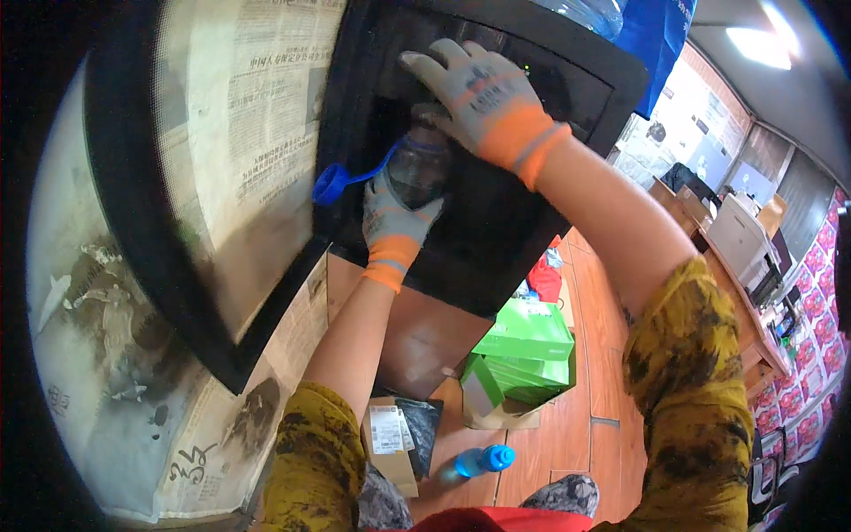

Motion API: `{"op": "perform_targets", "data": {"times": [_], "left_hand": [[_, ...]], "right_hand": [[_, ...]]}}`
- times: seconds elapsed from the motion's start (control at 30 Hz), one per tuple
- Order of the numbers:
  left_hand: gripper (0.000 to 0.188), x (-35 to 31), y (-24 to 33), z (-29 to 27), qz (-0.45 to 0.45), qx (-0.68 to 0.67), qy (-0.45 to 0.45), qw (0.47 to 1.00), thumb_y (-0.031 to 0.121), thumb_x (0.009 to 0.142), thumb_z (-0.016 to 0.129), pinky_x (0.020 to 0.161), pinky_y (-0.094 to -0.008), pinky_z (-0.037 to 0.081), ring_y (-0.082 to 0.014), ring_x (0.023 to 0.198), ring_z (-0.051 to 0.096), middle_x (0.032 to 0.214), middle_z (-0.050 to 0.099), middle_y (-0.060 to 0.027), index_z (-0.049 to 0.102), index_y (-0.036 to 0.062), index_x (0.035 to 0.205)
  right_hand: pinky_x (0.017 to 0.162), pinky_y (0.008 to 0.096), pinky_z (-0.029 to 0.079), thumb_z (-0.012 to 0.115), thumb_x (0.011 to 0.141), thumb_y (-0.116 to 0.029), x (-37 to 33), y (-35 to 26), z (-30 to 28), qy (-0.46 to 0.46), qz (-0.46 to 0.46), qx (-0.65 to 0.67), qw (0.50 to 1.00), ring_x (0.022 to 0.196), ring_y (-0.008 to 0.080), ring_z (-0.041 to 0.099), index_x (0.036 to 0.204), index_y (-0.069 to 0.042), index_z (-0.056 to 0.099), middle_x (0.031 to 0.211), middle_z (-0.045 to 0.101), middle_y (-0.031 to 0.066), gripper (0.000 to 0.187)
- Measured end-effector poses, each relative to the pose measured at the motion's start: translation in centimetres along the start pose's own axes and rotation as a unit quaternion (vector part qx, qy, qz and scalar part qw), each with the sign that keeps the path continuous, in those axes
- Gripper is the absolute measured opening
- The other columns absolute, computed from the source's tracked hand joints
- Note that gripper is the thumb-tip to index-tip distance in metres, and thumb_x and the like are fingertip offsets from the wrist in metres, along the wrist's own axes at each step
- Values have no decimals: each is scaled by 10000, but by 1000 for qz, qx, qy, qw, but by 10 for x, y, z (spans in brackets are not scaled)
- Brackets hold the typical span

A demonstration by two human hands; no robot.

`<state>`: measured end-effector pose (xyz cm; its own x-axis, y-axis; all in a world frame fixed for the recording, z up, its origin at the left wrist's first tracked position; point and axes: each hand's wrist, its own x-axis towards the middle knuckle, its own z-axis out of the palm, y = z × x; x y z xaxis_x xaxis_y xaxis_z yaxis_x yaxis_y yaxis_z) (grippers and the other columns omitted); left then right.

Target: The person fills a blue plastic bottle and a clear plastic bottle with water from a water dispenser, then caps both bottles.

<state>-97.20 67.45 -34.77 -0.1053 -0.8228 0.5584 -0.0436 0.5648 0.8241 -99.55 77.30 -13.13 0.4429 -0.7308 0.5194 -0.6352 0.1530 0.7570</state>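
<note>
My left hand, in a grey and orange work glove, is closed around a clear bottle. The bottle is held up in the dark recess of a black water dispenser. From its neck a blue strap leads to a flipped-back blue cap on the left. Gloved the same way, my right hand has its fingers apart and stretched over the dispenser's upper front. Its thumb side is just above the bottle's mouth, where a tap is hard to make out. Whether water is flowing cannot be seen.
A black-framed glass door stands open on the left, before newspaper-covered walls. Below are a carton of green boxes, a blue bottle and a labelled cardboard piece on the tiled floor. At right is a wooden desk with a printer.
</note>
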Motion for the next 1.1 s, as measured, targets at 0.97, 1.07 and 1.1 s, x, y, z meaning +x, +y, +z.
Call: {"op": "perform_targets", "data": {"times": [0.97,1.07,1.1], "left_hand": [[1078,2,-7,8,-5,-50,-1,999,439,570,960,1059,-445,488,-375,1277,557,1409,552,-191,452,82,1451],[1066,4,-9,10,4,-47,-1,999,446,577,956,1063,-444,486,-372,1275,558,1406,554,-190,457,78,1444],[1063,4,-10,10,8,-48,1,999,448,579,955,1064,-444,486,-371,1274,559,1405,554,-190,459,77,1442]], "right_hand": [[884,448,552,670,946,-420,-508,-274,-3,-471,318,587,577,1012,336,704,1320,-171,651,1130,734,146,450],[838,424,566,672,950,-384,-502,-263,-3,-418,399,609,543,969,342,716,1245,-168,698,1066,749,147,367],[830,412,569,679,948,-352,-502,-256,-2,-390,417,601,559,958,338,718,1219,-153,710,1073,747,149,338]]}}
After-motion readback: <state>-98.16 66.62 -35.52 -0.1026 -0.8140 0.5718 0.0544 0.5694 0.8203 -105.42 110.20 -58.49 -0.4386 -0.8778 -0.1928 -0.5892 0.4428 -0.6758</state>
